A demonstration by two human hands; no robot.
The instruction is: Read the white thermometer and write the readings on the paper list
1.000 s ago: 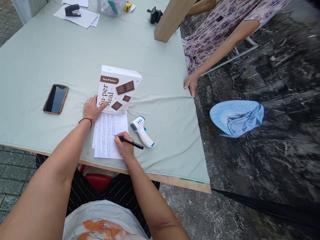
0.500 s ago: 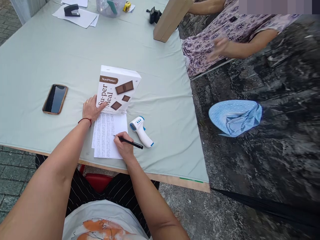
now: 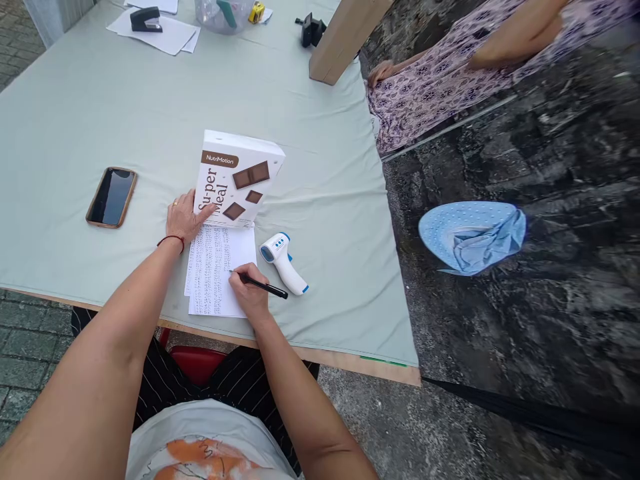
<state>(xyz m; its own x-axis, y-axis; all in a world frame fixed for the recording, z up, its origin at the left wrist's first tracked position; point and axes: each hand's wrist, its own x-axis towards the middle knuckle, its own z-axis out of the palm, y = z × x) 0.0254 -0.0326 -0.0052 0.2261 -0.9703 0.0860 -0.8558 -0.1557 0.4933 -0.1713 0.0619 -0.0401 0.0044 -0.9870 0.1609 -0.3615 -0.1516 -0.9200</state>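
Observation:
A white box [image 3: 239, 177] with chocolate pieces printed on it stands tilted on the table, its lower end over sheets of paper. My left hand [image 3: 186, 217] grips the box's lower left corner, thumb across the front and fingers along the side. In my right hand [image 3: 250, 292] is a black pen [image 3: 270, 288], its tip on the written paper [image 3: 213, 280]. Dense columns of small marks cover the left part of the top sheet. Just right of the paper lies a white and blue infrared thermometer [image 3: 284, 263].
A phone [image 3: 111, 197] lies on the left of the cloth-covered table. Farther back are a stapler [image 3: 146, 20] on papers, a clear tub [image 3: 224, 15], a tape measure [image 3: 257, 12] and a cardboard box [image 3: 345, 43]. Past the right edge are a person [image 3: 440, 80] and a blue hat [image 3: 473, 237].
The person at the right has lowered a hand to the table's edge and shifted their arm. My hands, the box and the pen stay nearly in place.

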